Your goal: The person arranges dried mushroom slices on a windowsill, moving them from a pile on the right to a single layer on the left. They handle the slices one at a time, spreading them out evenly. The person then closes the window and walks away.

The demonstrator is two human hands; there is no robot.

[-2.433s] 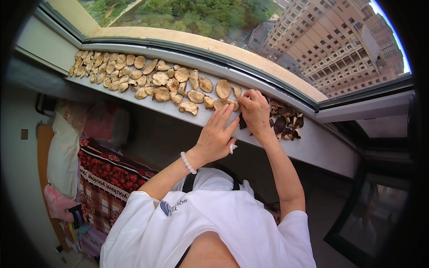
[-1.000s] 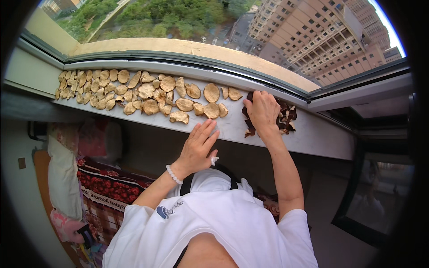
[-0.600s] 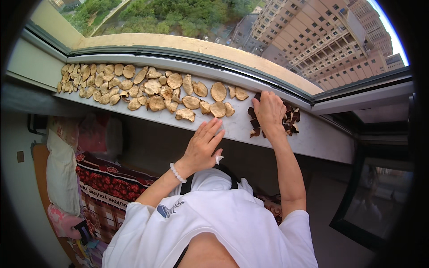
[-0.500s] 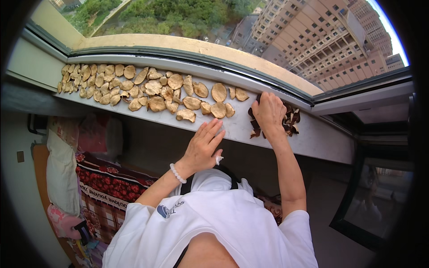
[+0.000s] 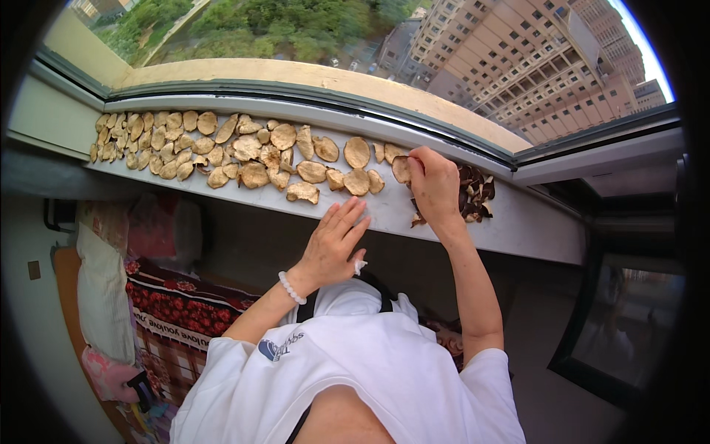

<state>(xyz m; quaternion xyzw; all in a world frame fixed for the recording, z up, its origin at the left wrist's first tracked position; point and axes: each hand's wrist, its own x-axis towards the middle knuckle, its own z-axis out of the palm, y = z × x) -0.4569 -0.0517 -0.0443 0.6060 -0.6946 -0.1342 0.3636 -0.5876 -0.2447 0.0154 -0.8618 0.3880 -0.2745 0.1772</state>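
Observation:
Pale tan dried slices, round and oval with curled rims, lie spread along the white windowsill. My right hand pinches one dried slice between thumb and fingers, at the right end of the spread. Just beside and partly under that hand is a small heap of dark brown, curled dried pieces. My left hand rests at the sill's front edge with fingers stretched out, its fingertips just below the nearest slices. A small white scrap sits by the left thumb; what it is I cannot tell.
Beyond the sill runs the window frame, with trees and tall buildings far below. At the right stands a dark-framed glass panel. Patterned red bedding and a pale pillow lie at the lower left.
My right hand has shifted slightly left from over the dark heap, and a tan slice now shows in its fingers. More of the heap is uncovered. The left hand stays in place.

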